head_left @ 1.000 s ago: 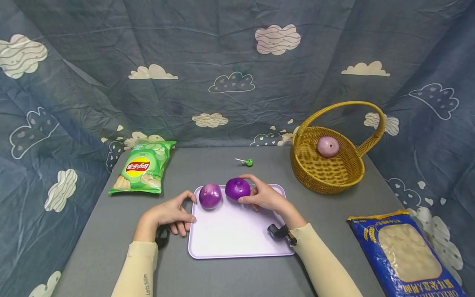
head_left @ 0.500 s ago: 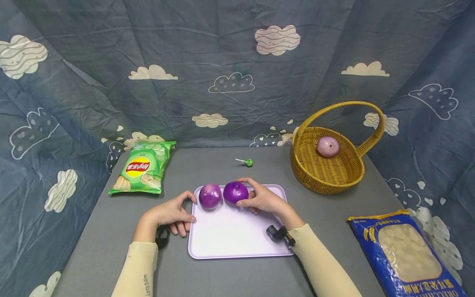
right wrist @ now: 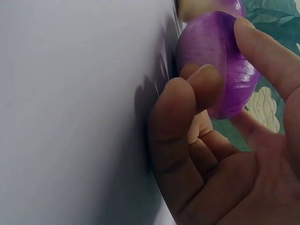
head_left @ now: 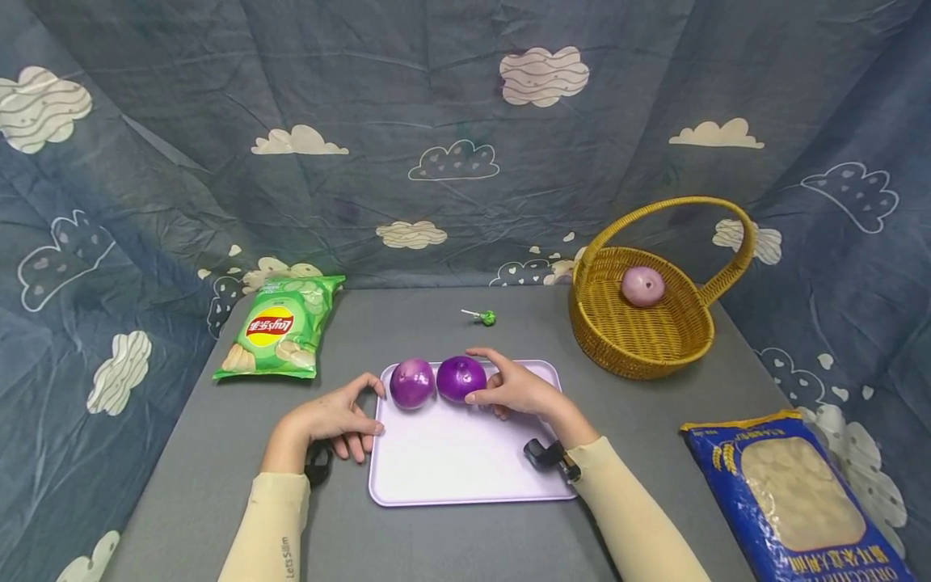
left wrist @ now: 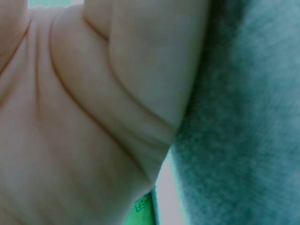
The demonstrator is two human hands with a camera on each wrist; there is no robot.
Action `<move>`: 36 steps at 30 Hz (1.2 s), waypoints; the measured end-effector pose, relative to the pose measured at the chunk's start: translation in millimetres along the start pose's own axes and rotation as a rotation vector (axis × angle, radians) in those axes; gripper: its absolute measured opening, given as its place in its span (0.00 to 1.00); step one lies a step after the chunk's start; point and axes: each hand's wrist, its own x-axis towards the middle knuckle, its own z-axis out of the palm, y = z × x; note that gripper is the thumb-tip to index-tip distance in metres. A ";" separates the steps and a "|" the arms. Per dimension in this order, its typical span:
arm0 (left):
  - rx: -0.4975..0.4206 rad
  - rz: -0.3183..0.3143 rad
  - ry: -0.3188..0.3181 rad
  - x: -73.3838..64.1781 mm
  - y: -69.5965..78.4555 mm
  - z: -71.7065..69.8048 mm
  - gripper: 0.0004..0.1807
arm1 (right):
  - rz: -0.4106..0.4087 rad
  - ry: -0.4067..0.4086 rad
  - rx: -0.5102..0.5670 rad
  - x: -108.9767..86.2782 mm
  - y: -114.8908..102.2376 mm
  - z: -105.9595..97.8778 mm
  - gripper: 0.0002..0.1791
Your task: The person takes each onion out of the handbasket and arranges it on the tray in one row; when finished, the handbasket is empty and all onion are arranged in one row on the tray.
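Note:
A light purple tray [head_left: 465, 469] lies on the grey table. My right hand [head_left: 520, 388] holds a dark purple onion [head_left: 461, 379] near the tray's back edge, its thumb and index finger on either side. In the right wrist view, the fingers curve about this onion [right wrist: 218, 65], low against the white tray surface [right wrist: 70, 93]. Close to its left sits a second purple onion [head_left: 412, 384], in the tray's back left corner. My left hand [head_left: 330, 416] rests by the tray's left rim, with index fingertip and thumb at the edge and nothing between them.
At the back right stands a wicker basket [head_left: 600, 343] with a pale purple onion [head_left: 643, 287] inside. A green lollipop [head_left: 488, 318] lies behind the tray. A green chip bag [head_left: 280, 331] is at the back left, and a blue pasta bag [head_left: 793, 493] at the front right.
My right hand has moved the dark purple onion slightly left and down, closer to the other onion; it has stayed there for the last half second. The left hand has not moved.

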 end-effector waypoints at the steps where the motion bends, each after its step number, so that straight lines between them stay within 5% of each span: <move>1: 0.000 0.002 0.001 0.2 0.0 -0.1 0.31 | 0.000 -0.002 0.002 -0.3 -0.2 0.0 0.51; 20: 0.011 0.007 0.006 0.5 -0.8 -0.9 0.31 | -0.007 0.010 0.055 -4.7 -1.1 -10.2 0.51; 29: 0.008 0.001 0.006 0.4 -1.3 -1.1 0.31 | -0.064 0.042 0.073 -14.7 -6.1 -32.8 0.51; 36: 0.008 0.001 0.002 0.8 -1.1 -0.6 0.31 | -0.107 0.146 0.108 -36.9 -12.6 -63.7 0.51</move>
